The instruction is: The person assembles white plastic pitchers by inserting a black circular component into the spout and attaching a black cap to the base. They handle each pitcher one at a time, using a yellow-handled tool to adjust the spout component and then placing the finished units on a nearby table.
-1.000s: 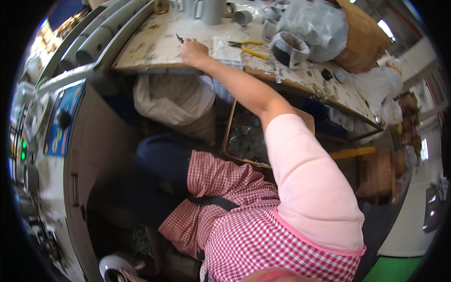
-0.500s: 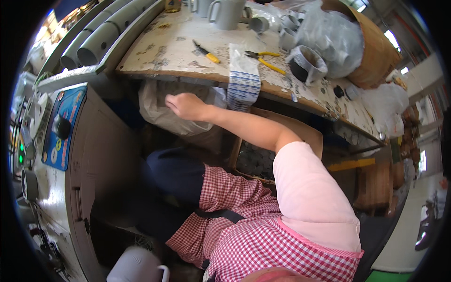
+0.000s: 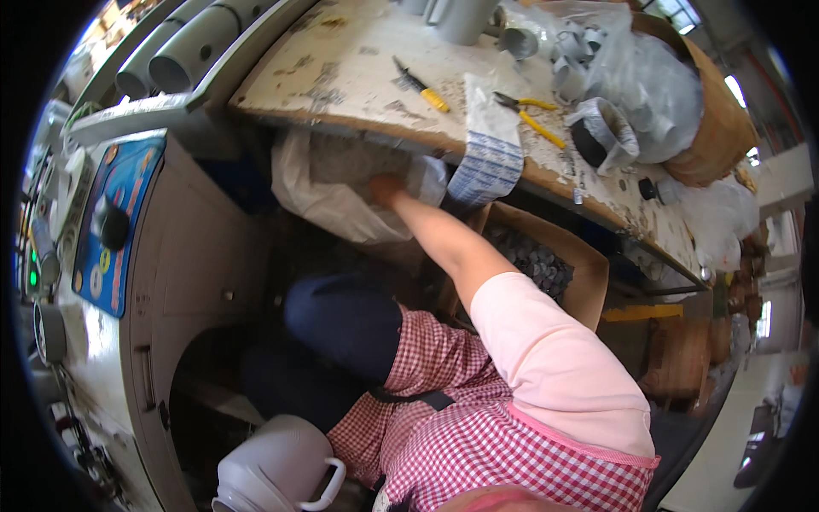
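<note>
My right hand (image 3: 388, 189) is down inside the mouth of a white sack (image 3: 294, 183) under the workbench. Its fingers are blurred and partly hidden among pale contents that I cannot make out, so whether they grip anything does not show. A light grey pitcher (image 3: 277, 465) with a loop handle is tilted at the lower left, beside my knees. No left hand shows, and what supports the pitcher is hidden. Right of the sack, an open cardboard box (image 3: 589, 286) holds many small dark grey pieces.
On the worn workbench (image 3: 341, 77) lie yellow-handled pliers (image 3: 537, 124), a yellow-handled knife-like tool (image 3: 422, 85) and a printed strip (image 3: 490, 158) over the edge. Plastic bags (image 3: 657, 102) of grey parts lean at the right. A cabinet (image 3: 175, 282) stands left with a blue mat (image 3: 119, 222).
My right hand has gone down from above the sack's rim into its mouth. The grey pitcher has come further up into view. The whole view has shifted a little.
</note>
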The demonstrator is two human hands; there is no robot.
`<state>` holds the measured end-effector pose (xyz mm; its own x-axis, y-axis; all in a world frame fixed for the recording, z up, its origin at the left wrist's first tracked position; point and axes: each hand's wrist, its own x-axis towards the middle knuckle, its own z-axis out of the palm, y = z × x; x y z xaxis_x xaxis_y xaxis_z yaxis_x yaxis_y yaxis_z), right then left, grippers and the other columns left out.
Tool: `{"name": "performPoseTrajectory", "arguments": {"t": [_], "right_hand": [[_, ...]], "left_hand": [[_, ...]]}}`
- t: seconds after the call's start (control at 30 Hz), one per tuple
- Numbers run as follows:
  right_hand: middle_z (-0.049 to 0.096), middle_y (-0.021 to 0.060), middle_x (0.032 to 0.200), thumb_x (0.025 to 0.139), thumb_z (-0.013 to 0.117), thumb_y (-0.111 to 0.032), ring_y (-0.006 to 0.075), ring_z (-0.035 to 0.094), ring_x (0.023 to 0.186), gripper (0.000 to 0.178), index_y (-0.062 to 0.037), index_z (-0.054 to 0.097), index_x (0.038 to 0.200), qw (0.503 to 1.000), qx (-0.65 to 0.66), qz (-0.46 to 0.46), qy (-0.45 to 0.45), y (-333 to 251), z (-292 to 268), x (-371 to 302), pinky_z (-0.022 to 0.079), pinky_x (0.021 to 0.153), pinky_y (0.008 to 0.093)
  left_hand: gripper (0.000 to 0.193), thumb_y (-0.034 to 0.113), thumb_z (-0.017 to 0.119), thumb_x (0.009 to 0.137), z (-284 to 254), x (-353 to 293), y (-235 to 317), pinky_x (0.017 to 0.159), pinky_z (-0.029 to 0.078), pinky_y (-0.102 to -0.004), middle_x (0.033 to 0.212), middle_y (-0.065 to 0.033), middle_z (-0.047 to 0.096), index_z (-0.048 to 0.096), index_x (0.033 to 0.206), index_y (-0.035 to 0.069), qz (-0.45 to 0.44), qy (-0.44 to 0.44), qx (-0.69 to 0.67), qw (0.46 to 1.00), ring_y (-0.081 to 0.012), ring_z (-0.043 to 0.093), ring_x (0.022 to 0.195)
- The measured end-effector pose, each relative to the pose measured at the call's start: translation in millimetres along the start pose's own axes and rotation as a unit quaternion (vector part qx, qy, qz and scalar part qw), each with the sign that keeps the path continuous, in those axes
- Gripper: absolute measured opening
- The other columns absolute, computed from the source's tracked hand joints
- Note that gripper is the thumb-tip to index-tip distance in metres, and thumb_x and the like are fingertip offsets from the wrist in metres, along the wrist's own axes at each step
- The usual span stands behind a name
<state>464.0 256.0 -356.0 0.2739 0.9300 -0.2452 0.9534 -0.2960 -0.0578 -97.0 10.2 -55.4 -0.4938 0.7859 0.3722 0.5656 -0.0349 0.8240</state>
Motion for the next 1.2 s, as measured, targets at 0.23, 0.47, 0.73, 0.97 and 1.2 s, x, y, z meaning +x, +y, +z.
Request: {"name": "performPoseTrajectory", "arguments": {"t": [0.23, 0.47, 0.73, 0.97, 1.2], "right_hand": [[0.076, 0.0169, 0.1, 0.087, 0.061, -0.015, 0.0334, 0.075, 0.096, 0.022, -0.0088, 0.079, 0.098, 0.985, -0.02, 0.033, 0.168, -1, -16, -5, 0.059, 0.082, 0.0485], [0.075, 0.0197, 0.095, 0.087, 0.061, -0.008, 0.0371, 0.075, 0.092, 0.015, -0.0062, 0.076, 0.088, 0.969, 0.066, 0.065, 0.229, 5, -51, -22, 0.06, 0.078, 0.05], [0.074, 0.0235, 0.094, 0.094, 0.056, -0.013, 0.0427, 0.072, 0.092, 0.023, -0.0028, 0.077, 0.089, 0.982, 0.04, -0.002, 0.185, 16, -70, -41, 0.059, 0.078, 0.0511], [0.07, 0.0016, 0.106, 0.096, 0.076, -0.019, 0.0114, 0.066, 0.095, 0.03, -0.0006, 0.065, 0.117, 0.82, 0.532, -0.196, 0.075, -117, -168, -163, 0.052, 0.082, 0.0276], [0.069, 0.0168, 0.131, 0.108, 0.048, -0.002, 0.0268, 0.074, 0.108, 0.032, -0.0028, 0.063, 0.135, 0.632, 0.607, -0.451, -0.17, -238, -285, -348, 0.062, 0.062, 0.0239]], "left_hand": [[0.05, 0.036, 0.073, 0.095, 15, 3, 10, 0.106, 0.047, -0.0519, 0.138, -0.0281, 0.059, 0.059, 0.123, -0.004, 0.069, -0.058, -0.009, 0.996, -0.0391, 0.059, 0.123], [0.058, 0.027, 0.075, 0.094, 2, -1, 34, 0.109, 0.046, -0.053, 0.143, -0.0276, 0.055, 0.052, 0.136, -0.005, 0.162, -0.126, -0.007, 0.979, -0.0398, 0.057, 0.128], [0.089, 0.027, 0.081, 0.081, -35, -22, 24, 0.113, 0.043, -0.051, 0.146, -0.0274, 0.055, 0.039, 0.152, -0.005, 0.104, -0.08, -0.05, 0.99, -0.0388, 0.055, 0.132], [0.115, 0.033, 0.095, 0.071, -32, -7, 34, 0.099, 0.056, -0.0423, 0.13, -0.0203, 0.064, 0.03, 0.159, 0.0, 0.241, -0.044, -0.063, 0.968, -0.0312, 0.068, 0.115], [0.121, 0.028, 0.097, 0.063, -8, -10, 52, 0.101, 0.046, -0.0464, 0.129, -0.0137, 0.066, 0.031, 0.16, 0.001, 0.312, -0.106, -0.007, 0.944, -0.0322, 0.062, 0.117]]}}
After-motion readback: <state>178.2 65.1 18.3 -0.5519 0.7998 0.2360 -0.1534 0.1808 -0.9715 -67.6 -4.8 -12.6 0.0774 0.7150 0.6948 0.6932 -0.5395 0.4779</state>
